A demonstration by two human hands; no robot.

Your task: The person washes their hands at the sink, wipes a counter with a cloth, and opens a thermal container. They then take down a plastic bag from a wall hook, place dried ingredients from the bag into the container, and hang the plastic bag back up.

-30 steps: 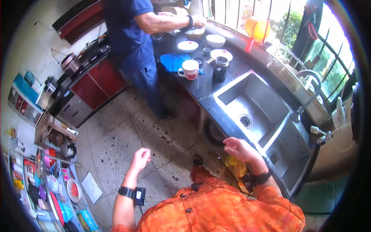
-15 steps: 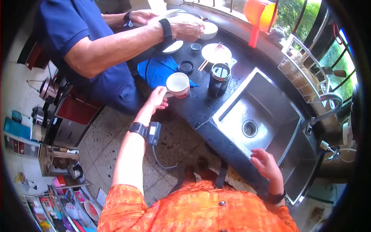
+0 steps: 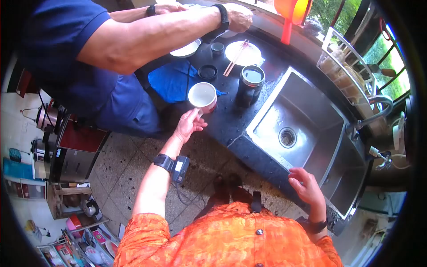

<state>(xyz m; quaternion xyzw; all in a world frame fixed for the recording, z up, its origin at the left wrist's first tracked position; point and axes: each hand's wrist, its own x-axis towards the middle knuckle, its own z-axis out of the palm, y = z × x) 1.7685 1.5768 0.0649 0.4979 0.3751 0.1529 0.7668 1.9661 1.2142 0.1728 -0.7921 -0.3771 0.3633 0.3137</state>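
My left hand point(image 3: 189, 126) grips the handle of a white mug point(image 3: 203, 97) with red marks, at the counter's front edge. Behind the mug lie a blue cloth point(image 3: 171, 81) and a round black lid point(image 3: 207, 72). A black tumbler point(image 3: 249, 86) stands to its right, upright and uncapped. Near the front rim of the steel sink point(image 3: 296, 129), my right hand point(image 3: 306, 184) is held in the air with loosely curled fingers apart, nothing in it. A white plate point(image 3: 249, 54) carries a pair of chopsticks.
A co-worker's arm point(image 3: 155, 42) in a blue sleeve reaches across the back counter, close to the bowls. The faucet point(image 3: 377, 107) rises at the sink's far right. A white rack point(image 3: 347, 66) stands behind it. Crowded shelves point(image 3: 82, 244) fill the lower left.
My left hand has risen from over the floor to the mug and closed on its handle. My right hand has moved right and down. The co-worker's arm now appears nearer and larger.
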